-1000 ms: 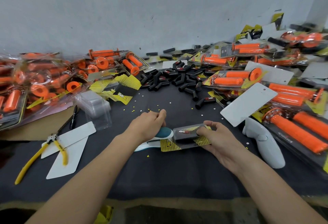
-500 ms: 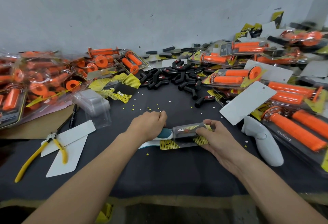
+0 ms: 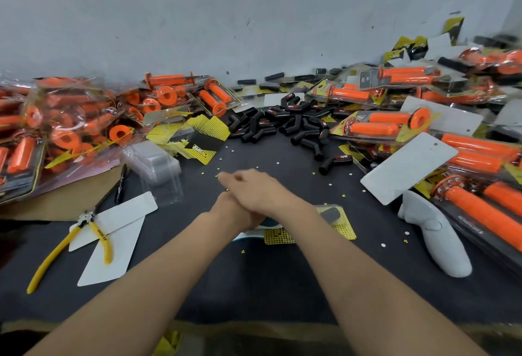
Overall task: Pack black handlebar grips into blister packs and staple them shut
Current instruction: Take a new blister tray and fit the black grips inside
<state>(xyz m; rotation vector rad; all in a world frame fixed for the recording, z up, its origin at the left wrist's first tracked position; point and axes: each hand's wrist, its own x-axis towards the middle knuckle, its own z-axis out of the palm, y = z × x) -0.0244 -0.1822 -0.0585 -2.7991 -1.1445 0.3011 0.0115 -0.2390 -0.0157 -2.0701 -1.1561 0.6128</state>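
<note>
Near centre, our right hand (image 3: 255, 189), fingers outstretched, lies across our left hand (image 3: 226, 212) atop the stapler (image 3: 254, 233) on the blister pack (image 3: 339, 226); the left's hold we cannot tell.

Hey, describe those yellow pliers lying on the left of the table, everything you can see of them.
The pliers have a dull metal head and two long yellow handles, plastic-coated by the look, with dark print on one. They lie flat, handles spread apart, head pointing away toward the wall. The head and one handle rest on overlapping white cards; the other handle's end lies on the dark table. Nothing holds them.
</note>
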